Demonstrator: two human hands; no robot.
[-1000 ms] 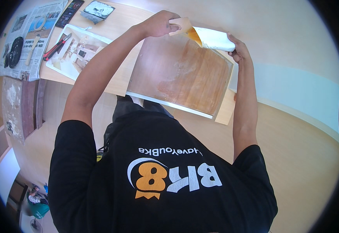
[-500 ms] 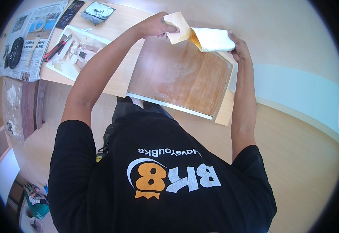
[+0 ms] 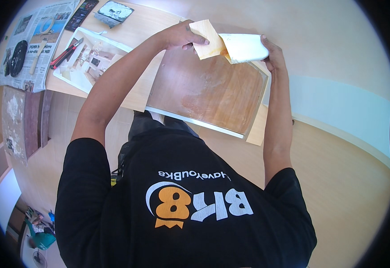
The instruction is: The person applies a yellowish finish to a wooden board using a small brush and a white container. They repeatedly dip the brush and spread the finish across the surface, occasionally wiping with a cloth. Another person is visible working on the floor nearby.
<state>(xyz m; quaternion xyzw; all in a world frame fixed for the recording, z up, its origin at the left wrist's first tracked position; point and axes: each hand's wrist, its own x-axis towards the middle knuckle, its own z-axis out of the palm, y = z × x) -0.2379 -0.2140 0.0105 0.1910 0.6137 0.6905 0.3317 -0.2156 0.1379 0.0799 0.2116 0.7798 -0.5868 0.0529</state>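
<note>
**Backing sheet gripped at the panel's far edge**

The wooden panel (image 3: 208, 91) lies flat on the table (image 3: 137, 27), steadied by its weight. Above its far edge, the peeling yellow-white sheet (image 3: 230, 44) is pinched by the left hand (image 3: 179, 36) and clamped, seemingly, by the right hand (image 3: 273, 56).

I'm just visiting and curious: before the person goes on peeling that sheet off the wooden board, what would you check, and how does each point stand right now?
1. Left hand grips the lifted yellowish flap: ok.
2. Right hand holds the rolled-back white part of the sheet: ok.
3. Wooden board lies flat on the table: ok.
4. Sheet coming away without a tear: cannot tell, the fold hides its underside.
5. Red-handled cutter on the white tray lies apart from both hands: ok.
6. Board surface free of residue: not ok, pale streaks show.
</note>
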